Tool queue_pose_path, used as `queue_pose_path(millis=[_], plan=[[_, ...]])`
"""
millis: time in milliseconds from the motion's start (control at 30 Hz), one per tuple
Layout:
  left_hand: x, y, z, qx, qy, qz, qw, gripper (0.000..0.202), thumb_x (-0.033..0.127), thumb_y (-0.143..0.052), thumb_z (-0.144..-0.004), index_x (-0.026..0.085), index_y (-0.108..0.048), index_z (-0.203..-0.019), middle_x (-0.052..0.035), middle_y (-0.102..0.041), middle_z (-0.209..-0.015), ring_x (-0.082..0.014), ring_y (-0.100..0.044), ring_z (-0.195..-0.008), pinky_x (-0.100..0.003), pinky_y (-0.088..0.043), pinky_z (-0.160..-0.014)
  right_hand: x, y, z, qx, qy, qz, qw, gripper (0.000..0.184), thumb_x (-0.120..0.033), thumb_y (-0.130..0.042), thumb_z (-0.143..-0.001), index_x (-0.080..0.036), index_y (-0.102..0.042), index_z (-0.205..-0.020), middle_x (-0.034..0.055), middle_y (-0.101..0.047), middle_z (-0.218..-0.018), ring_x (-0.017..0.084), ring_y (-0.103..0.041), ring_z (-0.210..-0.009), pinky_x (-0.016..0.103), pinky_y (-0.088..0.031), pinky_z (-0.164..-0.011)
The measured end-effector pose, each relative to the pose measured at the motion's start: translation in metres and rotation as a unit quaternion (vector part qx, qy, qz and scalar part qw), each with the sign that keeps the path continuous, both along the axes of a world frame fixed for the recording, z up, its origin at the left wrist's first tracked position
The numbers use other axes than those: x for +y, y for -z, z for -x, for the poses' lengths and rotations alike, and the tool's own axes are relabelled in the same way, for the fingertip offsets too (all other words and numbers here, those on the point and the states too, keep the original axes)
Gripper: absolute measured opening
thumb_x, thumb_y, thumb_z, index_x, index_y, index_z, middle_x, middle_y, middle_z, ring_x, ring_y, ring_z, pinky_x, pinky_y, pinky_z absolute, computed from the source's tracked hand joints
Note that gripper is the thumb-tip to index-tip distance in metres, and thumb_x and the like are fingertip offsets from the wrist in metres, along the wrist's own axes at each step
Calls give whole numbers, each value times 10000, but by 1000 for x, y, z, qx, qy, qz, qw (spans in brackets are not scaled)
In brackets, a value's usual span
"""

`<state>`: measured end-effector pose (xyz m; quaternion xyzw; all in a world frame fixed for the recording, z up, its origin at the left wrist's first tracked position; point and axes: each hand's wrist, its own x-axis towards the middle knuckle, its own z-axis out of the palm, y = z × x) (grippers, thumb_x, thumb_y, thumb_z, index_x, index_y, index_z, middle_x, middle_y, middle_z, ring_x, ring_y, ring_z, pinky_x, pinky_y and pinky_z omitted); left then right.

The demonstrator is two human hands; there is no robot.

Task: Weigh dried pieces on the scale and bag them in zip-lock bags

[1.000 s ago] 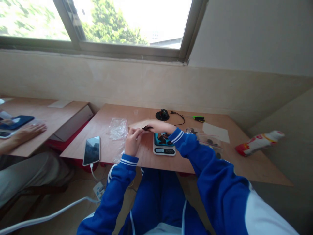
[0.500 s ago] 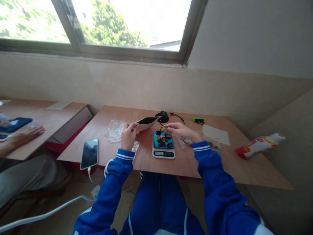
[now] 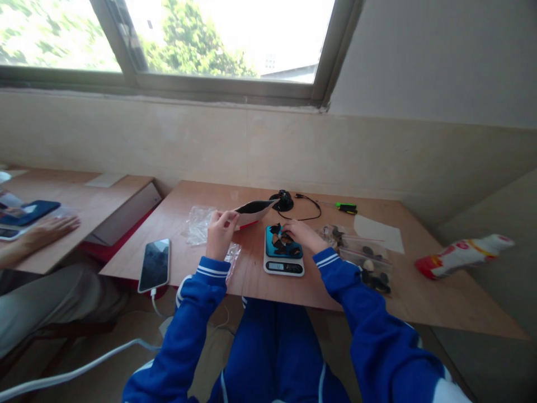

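My left hand (image 3: 219, 230) is closed on the edge of an open pouch (image 3: 254, 211) with a black inside and a red underside, held above the wooden table (image 3: 268, 282). My right hand (image 3: 300, 234) rests on the blue top of a small kitchen scale (image 3: 282, 258), fingers curled on the dark dried pieces (image 3: 279, 239) lying there. Both sleeves are blue with white stripes.
A phone (image 3: 154, 265) on a white cable lies at the left. Crumpled clear plastic (image 3: 198, 222) sits beside the left hand. Clear bags of dark pieces (image 3: 366, 259), a paper sheet (image 3: 380, 234), a green tool (image 3: 346, 207), a black cabled object (image 3: 283, 201) and a red-white packet (image 3: 462, 255) lie around. Another person's hand (image 3: 44, 231) rests on the neighbouring desk.
My right hand left the pouch, went right toward the clear bags, then came back onto the scale's dark pieces. The left hand kept holding the pouch, now lifted open.
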<state>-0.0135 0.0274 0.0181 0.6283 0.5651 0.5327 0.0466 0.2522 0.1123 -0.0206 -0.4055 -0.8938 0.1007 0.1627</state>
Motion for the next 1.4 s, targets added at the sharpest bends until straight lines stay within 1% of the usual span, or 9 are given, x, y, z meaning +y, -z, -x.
queue_pose_path(millis=[200, 400, 633, 767, 900, 1000, 1133, 1300, 1400], plan=[[0, 1, -1, 4, 0, -4, 1000, 191, 350, -551, -877, 193, -658, -862, -12, -536, -826, -85, -516, -641, -244, -477, -685, 5, -6, 5, -79, -34, -27, 996, 234, -37, -606, -764, -147, -758, -903, 161, -721, -940, 290, -656, -958, 377, -475, -889], [0, 0, 0, 1, 2, -7, 1000, 167, 328, -570, -866, 188, -660, -844, -7, -531, -805, -81, -514, -626, -238, -476, -668, 18, 5, 4, -64, -51, 42, 996, 349, -25, -577, -748, -195, -748, -1000, 93, -722, -1070, 224, -669, -1014, 278, -480, -915], [-1, 1, 1, -2, 9, -5, 1000, 171, 332, -564, -869, 193, -658, -835, -12, -542, -814, -85, -513, -634, -236, -481, -663, 18, 11, -4, -33, -23, 52, 998, 460, 30, -490, -690, -163, -732, -1030, 96, -699, -1127, 246, -631, -1081, 316, -457, -969], [-1, 2, 0, 0, 9, -6, 1000, 182, 347, -565, -869, 194, -661, -842, -8, -535, -812, -82, -511, -633, -235, -482, -672, 25, 10, -1, 30, 16, 48, 998, 408, 0, -442, -772, -129, -701, -1059, 112, -699, -1106, 222, -637, -1051, 328, -464, -956], [-1, 2, -1, -2, 4, -5, 1000, 192, 355, -563, -870, 192, -661, -842, -10, -533, -815, -83, -513, -630, -242, -479, -669, 34, 9, 17, 35, 17, 98, 994, 444, -40, -419, -844, -126, -597, -1241, 127, -590, -1305, 214, -564, -1193, 344, -427, -1020], [-1, 2, 0, -6, 8, 3, 1000, 193, 355, -557, -873, 193, -658, -842, -11, -533, -813, -87, -521, -632, -250, -481, -667, 36, 9, 30, 9, 11, 138, 990, 415, -40, -436, -837, -154, -652, -1173, 104, -647, -1230, 220, -611, -1133, 340, -462, -989], [-2, 3, 1, -6, 16, 8, 1000, 192, 359, -558, -873, 196, -659, -863, -7, -527, -818, -84, -531, -639, -249, -486, -684, 32, 11, 34, 4, 0, 145, 989, 392, -37, -455, -824, -195, -702, -1084, 65, -698, -1139, 208, -647, -1070, 312, -483, -961], [-2, 4, 0, -10, 20, 6, 1000, 200, 365, -552, -877, 197, -660, -858, -9, -519, -823, -84, -528, -649, -233, -485, -659, 28, 12, 28, 33, -17, 130, 991, 389, -46, -463, -832, -171, -676, -1132, 89, -679, -1175, 210, -633, -1094, 329, -472, -969], [-2, 5, 0, -11, 19, 13, 1000, 196, 364, -557, -873, 198, -660, -854, -6, -510, -819, -81, -526, -639, -231, -480, -643, 24, 3, 21, 81, 6, 119, 990, 367, -34, -460, -812, -141, -694, -1074, 110, -706, -1103, 205, -661, -1018, 326, -494, -914]])
